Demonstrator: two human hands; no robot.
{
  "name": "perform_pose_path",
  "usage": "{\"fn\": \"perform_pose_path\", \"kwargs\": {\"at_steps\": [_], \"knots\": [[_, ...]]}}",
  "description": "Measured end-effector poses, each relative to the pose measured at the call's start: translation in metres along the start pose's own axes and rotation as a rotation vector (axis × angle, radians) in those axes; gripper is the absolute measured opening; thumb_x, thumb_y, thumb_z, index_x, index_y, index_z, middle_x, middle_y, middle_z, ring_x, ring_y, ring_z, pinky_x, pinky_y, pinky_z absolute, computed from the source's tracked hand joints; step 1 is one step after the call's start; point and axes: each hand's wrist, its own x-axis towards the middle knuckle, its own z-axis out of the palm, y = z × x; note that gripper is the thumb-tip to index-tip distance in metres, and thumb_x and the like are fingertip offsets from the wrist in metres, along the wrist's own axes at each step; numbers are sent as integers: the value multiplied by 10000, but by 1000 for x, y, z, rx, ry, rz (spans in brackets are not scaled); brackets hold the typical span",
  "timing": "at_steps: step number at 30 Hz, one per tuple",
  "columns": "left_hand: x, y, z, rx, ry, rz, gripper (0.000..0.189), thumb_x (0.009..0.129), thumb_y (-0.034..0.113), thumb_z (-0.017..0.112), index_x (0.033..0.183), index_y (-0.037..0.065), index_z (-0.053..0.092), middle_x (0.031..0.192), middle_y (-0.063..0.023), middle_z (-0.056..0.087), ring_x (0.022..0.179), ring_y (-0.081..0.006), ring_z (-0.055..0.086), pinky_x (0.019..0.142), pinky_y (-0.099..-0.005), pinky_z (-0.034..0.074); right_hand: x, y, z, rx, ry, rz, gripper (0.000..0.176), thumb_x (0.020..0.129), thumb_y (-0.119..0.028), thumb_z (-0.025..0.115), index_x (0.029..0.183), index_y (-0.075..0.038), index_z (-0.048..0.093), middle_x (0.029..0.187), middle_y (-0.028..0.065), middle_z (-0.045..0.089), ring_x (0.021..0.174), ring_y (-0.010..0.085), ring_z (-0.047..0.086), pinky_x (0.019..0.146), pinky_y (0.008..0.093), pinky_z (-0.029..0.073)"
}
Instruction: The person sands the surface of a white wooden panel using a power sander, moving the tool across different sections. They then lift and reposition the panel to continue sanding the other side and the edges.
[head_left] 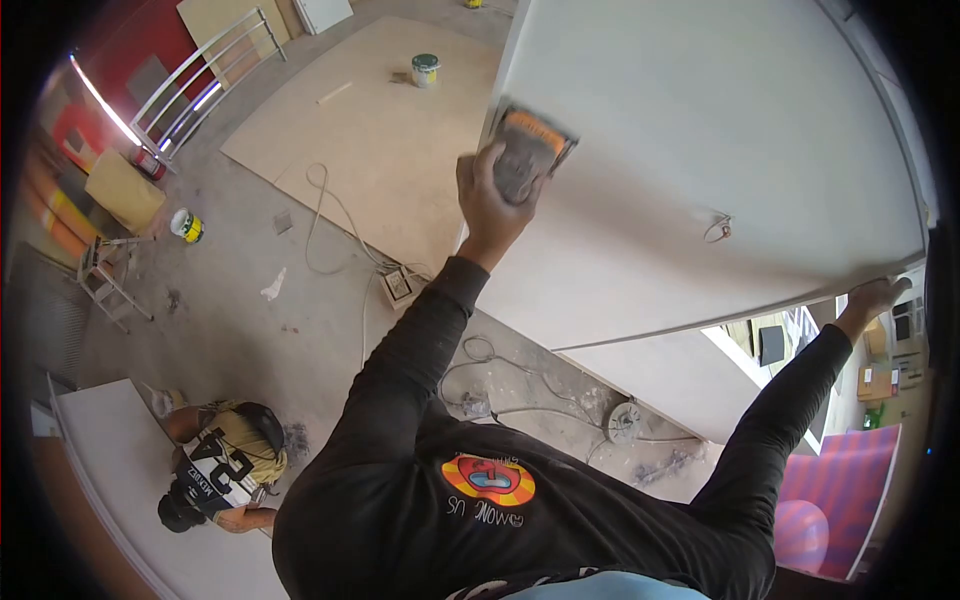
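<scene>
My left hand [497, 205] is wrapped round a dark, dusty sanding block [525, 160] with an orange label. The block is against the left edge of a large pale panel [680, 160], and my left arm is stretched out towards it. At the panel's far right corner, my right hand [876, 300] has its fingers curled over the edge. A small loop of wire [720, 228] sticks out of the panel's face between my hands.
A co-worker [225, 465] bends over a white board [120, 430] at lower left. Cables and an extension reel [625, 422] lie on the dusty floor. A paint bucket [425, 70] stands on a large sheet, another bucket [187, 225] near a stepladder [112, 280]. A metal railing [210, 75] stands behind.
</scene>
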Motion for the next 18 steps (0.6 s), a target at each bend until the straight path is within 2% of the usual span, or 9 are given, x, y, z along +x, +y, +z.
{"fn": "perform_pose_path", "kwargs": {"at_steps": [3, 5, 7, 9, 11, 12, 13, 15, 18], "knots": [[63, 32, 0, -3, -35, 42, 696, 680, 217, 907, 1280, 127, 565, 1082, -164, 557, 985, -361, 542, 803, -475, 492, 24, 17, -22, 16, 10, 41, 863, 1046, -676, 251, 1495, 39, 436, 1412, 227, 539, 1233, 299, 564, 935, 358, 509], [108, 56, -2, 65, -50, 146, 731, 656, 215, 917, 1274, 72, 553, 1106, -173, 581, 999, -365, 561, 856, -470, 498, 23, 12, -23, 35, -10, 74, 887, 1037, -691, 257, 1492, 50, 434, 1420, 242, 532, 1250, 301, 554, 933, 348, 508], [150, 80, 0, 50, -34, 230, 732, 664, 208, 905, 1299, 103, 558, 1126, -182, 572, 1013, -380, 562, 851, -488, 505, -14, -10, 10, -13, 61, 86, 868, 1036, -665, 244, 1552, 23, 356, 1592, 213, 375, 1454, 338, 358, 1208, 439, 270], [183, 112, -4, 36, -18, 318, 735, 671, 201, 893, 1325, 135, 563, 1145, -191, 562, 1028, -396, 562, 845, -506, 513, -8, -7, 6, -8, 90, 100, 915, 1008, -699, 267, 1550, 32, 360, 1578, 211, 393, 1443, 337, 365, 1195, 432, 289], [200, 149, -9, 87, -156, 386, 682, 723, 40, 814, 1327, 48, 499, 1094, -264, 581, 1022, -433, 597, 906, -469, 510, 2, -1, -4, 73, 30, 114, 932, 985, -717, 308, 1540, 28, 376, 1545, 202, 424, 1400, 329, 403, 1167, 426, 328], [199, 159, -9, 171, -229, 368, 617, 813, 46, 782, 1361, 8, 501, 1130, -232, 582, 1053, -370, 604, 920, -423, 531, 2, 0, -5, 52, 80, 114, 915, 977, -706, 343, 1525, 24, 395, 1509, 193, 456, 1349, 310, 445, 1135, 417, 362], [187, 158, -4, 167, -238, 377, 617, 813, 46, 782, 1361, 8, 501, 1130, -232, 582, 1053, -370, 604, 920, -423, 531, 2, 0, -7, 52, 92, 118, 915, 977, -706, 343, 1525, 24, 395, 1509, 193, 456, 1349, 310, 445, 1135, 417, 362], [143, 136, 12, 158, -213, 479, 733, 691, 178, 865, 1363, 201, 573, 1172, -200, 539, 1066, -434, 557, 827, -546, 523, 2, -1, -5, 75, 102, 169, 878, 978, -684, 362, 1488, 26, 439, 1438, 176, 516, 1305, 291, 482, 1102, 407, 391], [62, 95, 4, 16, -314, 327, 667, 678, 83, 805, 1303, 219, 615, 1162, -203, 518, 1060, -436, 541, 733, -507, 578, 34, 20, -25, 90, 26, 95, 865, 1008, -689, 306, 1444, 37, 481, 1366, 161, 568, 1265, 292, 517, 1089, 391, 400]]}}
